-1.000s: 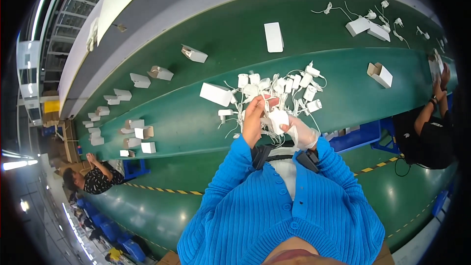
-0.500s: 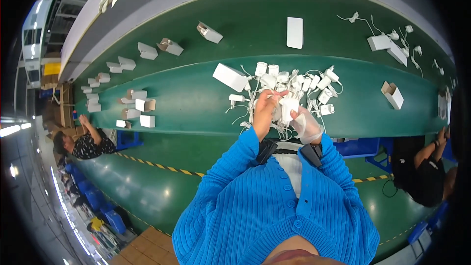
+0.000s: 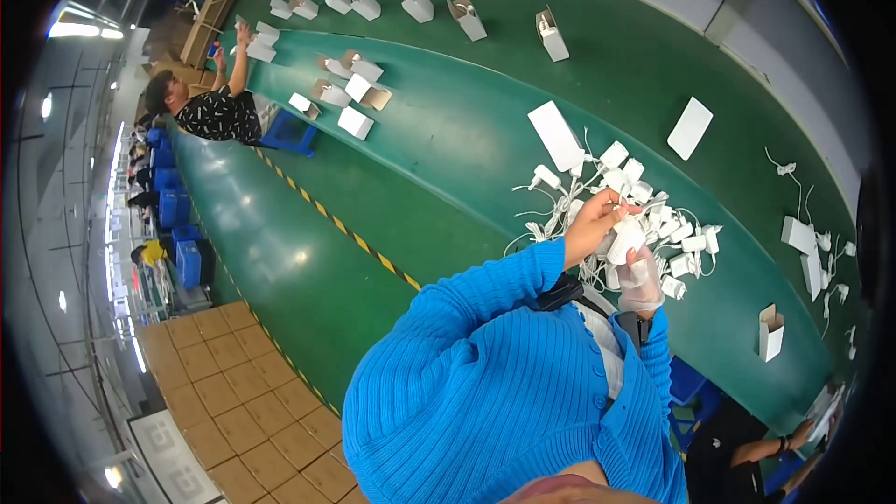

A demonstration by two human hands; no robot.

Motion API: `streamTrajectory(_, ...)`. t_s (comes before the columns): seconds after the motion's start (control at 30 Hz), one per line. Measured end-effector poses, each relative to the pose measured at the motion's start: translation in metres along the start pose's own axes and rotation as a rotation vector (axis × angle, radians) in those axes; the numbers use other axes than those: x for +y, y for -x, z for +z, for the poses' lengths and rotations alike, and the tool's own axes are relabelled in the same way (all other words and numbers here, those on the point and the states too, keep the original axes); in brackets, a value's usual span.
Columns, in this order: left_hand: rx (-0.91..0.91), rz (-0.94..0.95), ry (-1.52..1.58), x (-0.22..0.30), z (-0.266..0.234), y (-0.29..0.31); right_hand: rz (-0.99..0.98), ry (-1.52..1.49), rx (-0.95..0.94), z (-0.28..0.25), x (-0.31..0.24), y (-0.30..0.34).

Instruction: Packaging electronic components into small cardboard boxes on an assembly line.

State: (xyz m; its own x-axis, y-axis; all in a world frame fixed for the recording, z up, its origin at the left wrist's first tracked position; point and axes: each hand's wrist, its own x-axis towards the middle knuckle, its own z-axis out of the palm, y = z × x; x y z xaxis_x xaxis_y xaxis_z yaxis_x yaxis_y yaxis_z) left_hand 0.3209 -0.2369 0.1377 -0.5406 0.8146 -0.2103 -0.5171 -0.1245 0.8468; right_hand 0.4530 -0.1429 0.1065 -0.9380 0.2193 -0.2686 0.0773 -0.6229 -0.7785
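My right hand [image 3: 641,282], in a thin see-through glove, grips a white power adapter [image 3: 626,243], thumb against its side. Just left of it my bare left hand [image 3: 592,226] has its fingers pinched together by the adapter's upper end; whatever lies between them is too small to make out. Both hands are over a heap of white adapters [image 3: 692,244] with tangled white cables [image 3: 558,224]. A long white box [image 3: 555,135] lies against the heap's far left side.
Several small open boxes [image 3: 418,2] line the far strip of the green bench [image 3: 448,121]. A white box [image 3: 691,128] lies beyond the heap; another, open, [image 3: 772,334] stands to the right. Co-workers sit at left [image 3: 219,117] and lower right [image 3: 737,457].
The view has turned, so bench and hands appear tilted and further right. Both hands stay together above the heap, the right one still gripping the adapter.
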Motion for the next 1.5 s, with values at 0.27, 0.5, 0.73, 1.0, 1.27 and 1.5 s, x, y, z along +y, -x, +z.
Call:
streamTrajectory(0.27,-0.066,0.108,-0.329,-0.006,-0.05,0.006,-0.119,0.219,0.14,0.02,-0.015,-0.003)
streamTrajectory(0.5,1.22,0.029,-0.74,0.11,-0.364,0.078,0.099,0.097,0.277,-0.082,0.003,0.06)
streamTrajectory(0.73,1.318,-0.472,-1.656,0.162,-0.474,0.035,-0.009,0.014,0.639,-0.126,0.014,0.126)
streamTrajectory(1.0,1.033,-0.338,-1.638,0.166,-0.615,0.032,0.091,0.14,0.678,-0.185,0.044,0.11)
streamTrajectory(1.27,0.711,-0.035,-1.554,0.087,-0.484,0.0,-0.071,0.527,0.867,-0.12,0.052,0.065)
streamTrajectory(1.5,0.462,-0.303,-1.756,0.054,-0.219,-0.022,-0.024,0.54,0.694,-0.044,-0.01,0.055)
